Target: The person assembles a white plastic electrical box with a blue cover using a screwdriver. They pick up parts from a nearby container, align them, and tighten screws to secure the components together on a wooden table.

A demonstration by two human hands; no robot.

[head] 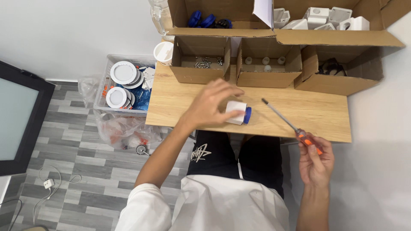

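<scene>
My left hand [212,107] rests on a small white block-shaped part with a blue cap [239,113] that lies on the wooden table [317,113]; the fingers wrap over its left side. Off the table's front right edge, my right hand [315,160] grips the orange handle of a screwdriver [286,120]. Its shaft points up and left over the table, and the tip hangs a little to the right of the white part without touching it.
Three open cardboard boxes line the table's back: screws [205,62], small white pieces [265,62], dark items [332,68]. A larger box [282,19] behind holds blue and white parts. A clear bin of round white lamps [124,83] stands on the floor at left.
</scene>
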